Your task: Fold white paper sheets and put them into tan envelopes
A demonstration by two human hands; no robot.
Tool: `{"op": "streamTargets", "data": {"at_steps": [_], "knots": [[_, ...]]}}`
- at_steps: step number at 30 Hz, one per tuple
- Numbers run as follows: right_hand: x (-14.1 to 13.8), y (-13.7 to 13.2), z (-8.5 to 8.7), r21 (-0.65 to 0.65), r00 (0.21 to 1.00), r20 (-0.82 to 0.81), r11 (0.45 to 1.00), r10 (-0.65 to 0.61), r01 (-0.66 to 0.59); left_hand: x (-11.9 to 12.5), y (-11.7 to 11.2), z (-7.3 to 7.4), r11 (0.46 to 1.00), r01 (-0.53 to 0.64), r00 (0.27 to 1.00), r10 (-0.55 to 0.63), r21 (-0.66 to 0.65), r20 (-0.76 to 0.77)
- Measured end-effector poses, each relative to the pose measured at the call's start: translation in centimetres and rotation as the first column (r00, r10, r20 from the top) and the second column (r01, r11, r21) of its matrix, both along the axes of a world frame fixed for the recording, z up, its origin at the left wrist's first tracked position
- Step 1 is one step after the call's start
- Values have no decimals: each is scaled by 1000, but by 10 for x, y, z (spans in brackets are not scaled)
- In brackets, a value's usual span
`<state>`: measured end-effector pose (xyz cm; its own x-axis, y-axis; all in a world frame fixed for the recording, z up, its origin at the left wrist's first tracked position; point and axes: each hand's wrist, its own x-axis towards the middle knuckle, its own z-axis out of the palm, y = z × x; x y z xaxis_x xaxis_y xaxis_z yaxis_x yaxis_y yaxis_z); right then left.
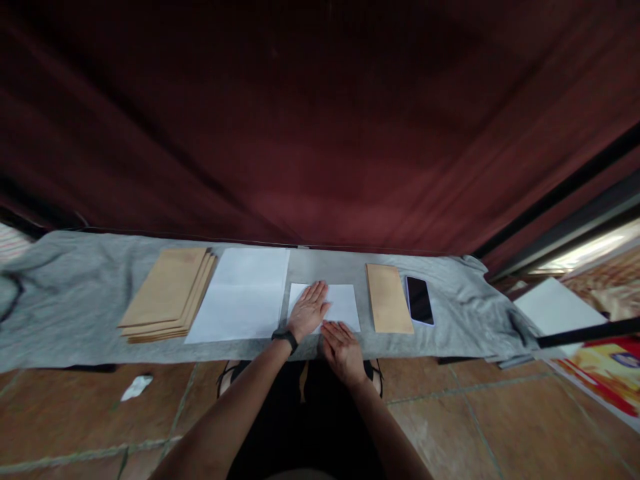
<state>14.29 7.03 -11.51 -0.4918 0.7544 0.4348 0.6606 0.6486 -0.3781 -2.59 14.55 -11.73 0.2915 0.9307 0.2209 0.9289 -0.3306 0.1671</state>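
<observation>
Head view: the left hand (309, 311) and the right hand (345, 355) are lying open on a small white paper (344, 303)

The left hand is resting palm down, with its fingers out straight and its thumb sticking out to the side. It is touching the top of the small white paper, left of the middle. The right hand is lying open too, with its fingers close together, and their tips are touching the near edge. Its palm is facing down, out of sight.

The paper is sitting on a grey cloth (455, 300), between big white sheets (240, 293) on the left and one brown envelope (390, 300) on the right. A phone (420, 300) is lying just beside that envelope.

The left hand is hiding a good part of the paper, and the right fingertips are hiding a bit more. Farther left, a stack of brown envelopes (163, 283) is overlapping too much to count. Both arms (230, 423) are running off the bottom. A red printed thing (613, 377) is getting cut off at the right side.
</observation>
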Motion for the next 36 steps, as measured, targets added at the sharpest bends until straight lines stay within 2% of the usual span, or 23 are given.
{"op": "streamTargets", "data": {"at_steps": [6,10,16,21,27,36], "knots": [[1,3,-2,-103,996,-85,995,-16,7,-12,-56,6,999,43,999,-43,4,18],[-1,14,3,-165,990,-127,985,-66,45,-16,-78,13,998,55,998,-55,1,30],[-17,41,9,-167,991,90,982,104,-88,-14,-80,19,999,37,999,-37,-3,11],[-27,64,-1,-116,978,205,993,41,-18,-15,-79,18,999,51,999,-51,-1,18],[-30,90,-7,-67,966,258,997,-26,45,-14,-78,17,999,35,998,-36,5,50],[-23,103,-8,-21,949,277,986,-154,166,-15,-79,15,999,35,997,-36,14,75]]}}
